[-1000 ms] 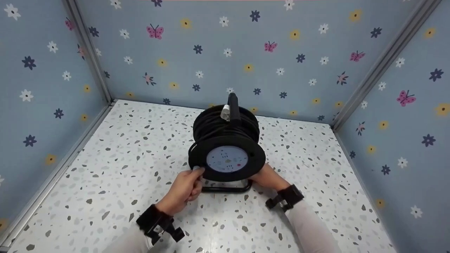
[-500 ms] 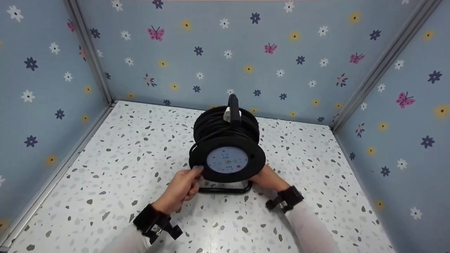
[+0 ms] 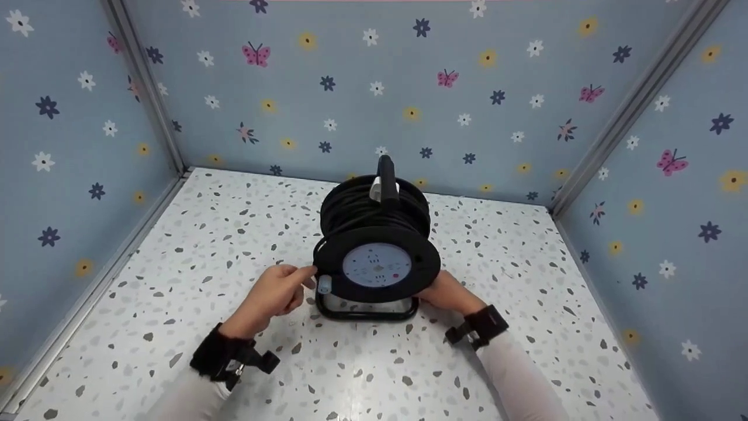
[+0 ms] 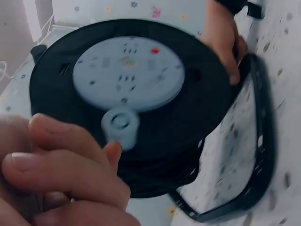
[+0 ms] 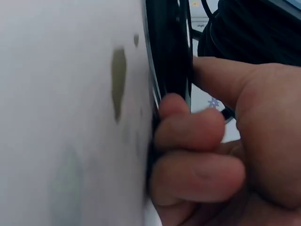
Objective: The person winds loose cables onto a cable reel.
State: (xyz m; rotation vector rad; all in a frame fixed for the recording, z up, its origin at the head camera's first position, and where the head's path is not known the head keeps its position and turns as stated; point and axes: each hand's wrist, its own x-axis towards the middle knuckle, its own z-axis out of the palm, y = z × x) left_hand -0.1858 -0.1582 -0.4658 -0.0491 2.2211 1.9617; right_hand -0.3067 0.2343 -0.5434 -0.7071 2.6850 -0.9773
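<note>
A black cable reel (image 3: 403, 240) stands upright in the head view, its cord (image 3: 374, 215) wound round the drum. On its front disc are a pale socket panel (image 3: 377, 265) with a red button and a grey crank knob (image 3: 325, 285). My left hand (image 3: 274, 292) is beside the knob, fingers loosely curled and holding nothing; its index fingertip is at the disc's left rim, and I cannot tell whether it touches. My right hand (image 3: 450, 293) grips the reel's black tubular frame (image 5: 171, 47) low on the right, partly hidden behind the disc.
Behind the carrying handle (image 3: 387, 181) on top, a white plug (image 3: 376, 189) sits against the cord. The reel rests on a speckled white surface (image 3: 234, 245). Flowered blue panels (image 3: 374, 99) close in the back and both sides, joined by grey metal posts.
My left hand has let go of the crank knob and drawn back to the left, so the knob shows. My right hand keeps its grip. The plug has shifted slightly behind the handle.
</note>
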